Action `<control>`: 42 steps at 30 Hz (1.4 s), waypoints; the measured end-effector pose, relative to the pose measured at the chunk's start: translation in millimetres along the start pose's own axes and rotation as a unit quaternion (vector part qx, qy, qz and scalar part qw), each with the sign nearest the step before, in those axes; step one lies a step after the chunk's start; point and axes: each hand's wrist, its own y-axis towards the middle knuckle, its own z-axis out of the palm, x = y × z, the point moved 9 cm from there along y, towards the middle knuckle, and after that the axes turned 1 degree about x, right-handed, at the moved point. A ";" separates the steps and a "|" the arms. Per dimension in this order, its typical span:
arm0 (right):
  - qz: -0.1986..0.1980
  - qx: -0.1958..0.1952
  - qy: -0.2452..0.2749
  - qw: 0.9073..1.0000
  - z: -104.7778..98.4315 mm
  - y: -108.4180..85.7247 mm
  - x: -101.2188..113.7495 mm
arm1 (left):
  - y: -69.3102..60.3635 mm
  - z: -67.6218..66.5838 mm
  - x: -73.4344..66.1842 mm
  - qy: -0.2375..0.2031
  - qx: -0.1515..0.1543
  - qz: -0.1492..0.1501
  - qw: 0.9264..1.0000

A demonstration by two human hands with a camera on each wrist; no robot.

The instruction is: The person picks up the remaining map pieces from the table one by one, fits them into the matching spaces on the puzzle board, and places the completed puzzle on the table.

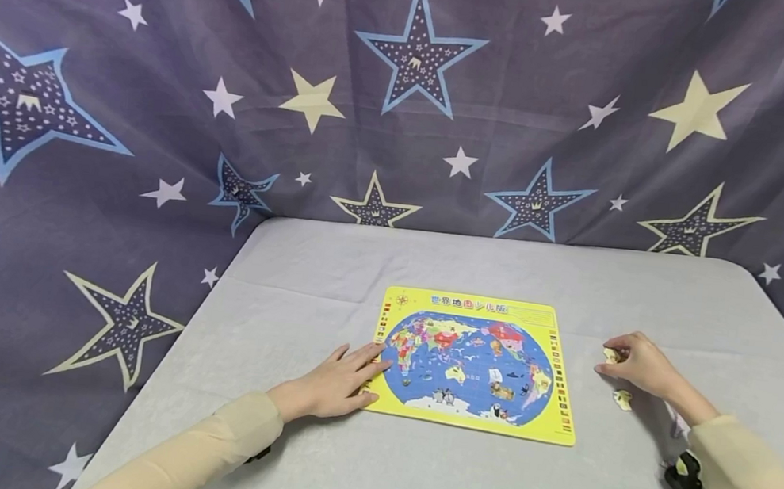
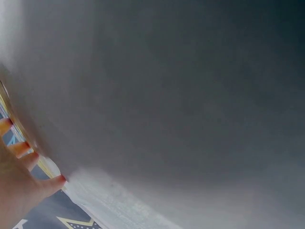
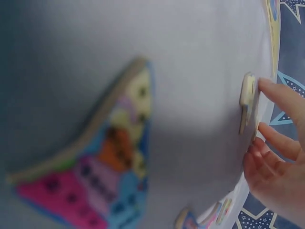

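A yellow-bordered world map puzzle board point(image 1: 473, 428) lies flat on the table. My left hand point(image 1: 334, 382) rests with spread fingers on its left edge; the left wrist view shows that hand point(image 2: 21, 183) at the board's rim. To the right of the board, my right hand point(image 1: 644, 367) pinches a small pale piece point(image 1: 611, 355) between thumb and fingers, low over the table. Another small pale piece point(image 1: 623, 399) lies just below that hand. In the right wrist view, a pale piece point(image 3: 247, 95) is near the fingertips of my right hand point(image 3: 281, 152).
In the right wrist view a large multicoloured piece point(image 3: 109, 171) lies close to the camera, with smaller pieces point(image 3: 224, 211) at the bottom. The grey-covered table point(image 1: 453, 482) ends at a star-patterned cloth point(image 1: 409, 151) behind it.
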 end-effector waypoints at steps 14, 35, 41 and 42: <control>0.018 0.015 0.024 0.999 4.4 1.6 0.8 | -1.5 0.7 -0.1 -0.002 -0.002 -0.003 1.000; 0.014 -0.028 0.091 0.995 -12.1 -3.1 2.6 | -0.8 -1.7 -1.4 -0.002 0.000 0.000 1.000; 0.064 0.001 0.101 0.993 -9.5 -4.7 -6.2 | -0.5 -1.5 -1.3 -0.002 0.000 -0.001 1.000; 0.068 0.005 0.103 0.992 -9.1 -5.0 -6.5 | -0.3 -1.2 -1.2 -0.002 0.000 0.000 1.000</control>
